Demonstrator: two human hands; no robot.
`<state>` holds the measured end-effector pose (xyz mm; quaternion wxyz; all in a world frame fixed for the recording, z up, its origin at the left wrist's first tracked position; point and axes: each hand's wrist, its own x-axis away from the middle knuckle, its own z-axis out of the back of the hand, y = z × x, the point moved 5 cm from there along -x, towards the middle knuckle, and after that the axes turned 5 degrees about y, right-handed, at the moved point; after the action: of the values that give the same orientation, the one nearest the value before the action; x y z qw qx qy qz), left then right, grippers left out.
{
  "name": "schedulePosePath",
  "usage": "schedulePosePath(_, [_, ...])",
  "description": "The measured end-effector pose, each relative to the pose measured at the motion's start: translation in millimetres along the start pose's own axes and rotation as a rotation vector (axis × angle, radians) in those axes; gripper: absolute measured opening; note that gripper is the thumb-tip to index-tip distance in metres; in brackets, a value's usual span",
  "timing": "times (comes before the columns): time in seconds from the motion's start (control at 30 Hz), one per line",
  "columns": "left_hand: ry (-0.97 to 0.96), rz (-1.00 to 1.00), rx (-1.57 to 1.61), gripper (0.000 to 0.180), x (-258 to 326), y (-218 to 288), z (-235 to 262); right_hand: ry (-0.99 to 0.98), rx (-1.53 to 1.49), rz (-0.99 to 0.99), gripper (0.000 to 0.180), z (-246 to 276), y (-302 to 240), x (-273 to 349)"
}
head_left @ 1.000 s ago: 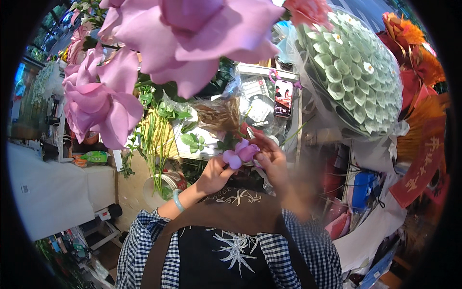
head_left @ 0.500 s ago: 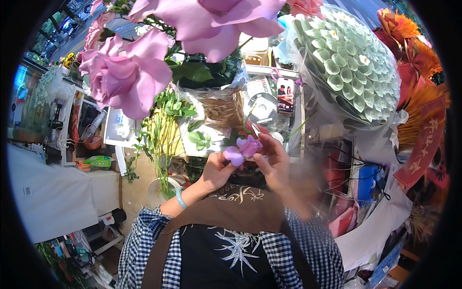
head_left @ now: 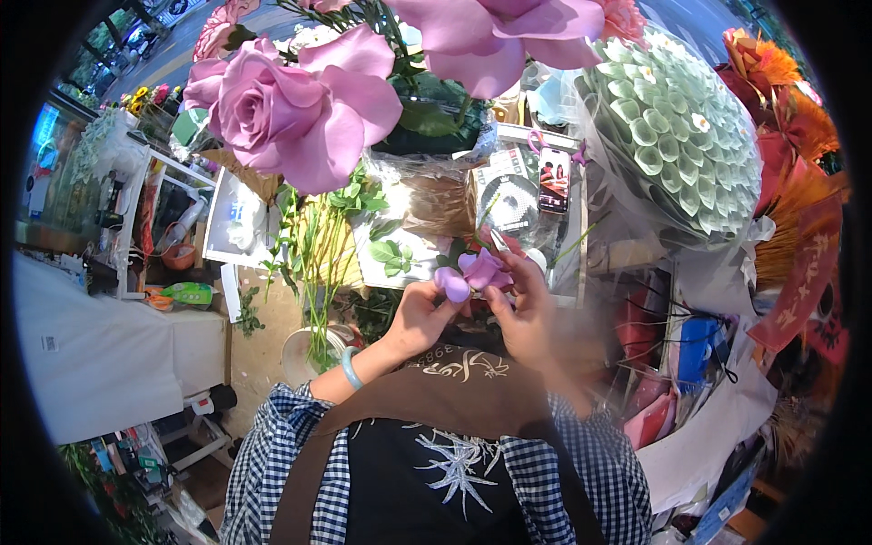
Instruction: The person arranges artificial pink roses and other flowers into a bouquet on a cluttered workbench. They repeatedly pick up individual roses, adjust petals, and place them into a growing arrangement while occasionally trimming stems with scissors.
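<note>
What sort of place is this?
Probably a florist's shop or stall: there's a large mauve rose at upper left, a wrapped pale-green bouquet at right, and a bunch of long green stems.

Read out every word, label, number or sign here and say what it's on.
I can describe where text stands, but not copy it.
Brown apron: pale digits beside a looping emblem.
Red ribbon: a column of pale characters, blurred.
Flat package with a round dark design: print too small.
Phone: any screen text is too small.
White cloth: small dark mark, unreadable.
</note>
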<state>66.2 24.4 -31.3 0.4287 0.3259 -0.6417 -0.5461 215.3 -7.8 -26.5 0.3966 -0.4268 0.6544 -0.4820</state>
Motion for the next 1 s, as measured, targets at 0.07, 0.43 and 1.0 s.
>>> schedulePosePath(0.07, [0.002,0.016,-0.017,0.013,0.3,0.8,0.6,-0.009,0.130,0.102,0.040,1.8,-2.6,0.5])
schedulePosePath(0.43, [-0.037,0.061,0.015,0.029,-2.7,-1.1,3.2,-0.044,0.685,0.578,0.025,4.5,-27.2,6.7])
schedulePosePath(1.0, [-0.314,0.321,0.116,0.031,-5.6,-7.2,-7.6,-0.243,1.015,1.044,0.023,0.7,-44.1,14.2])
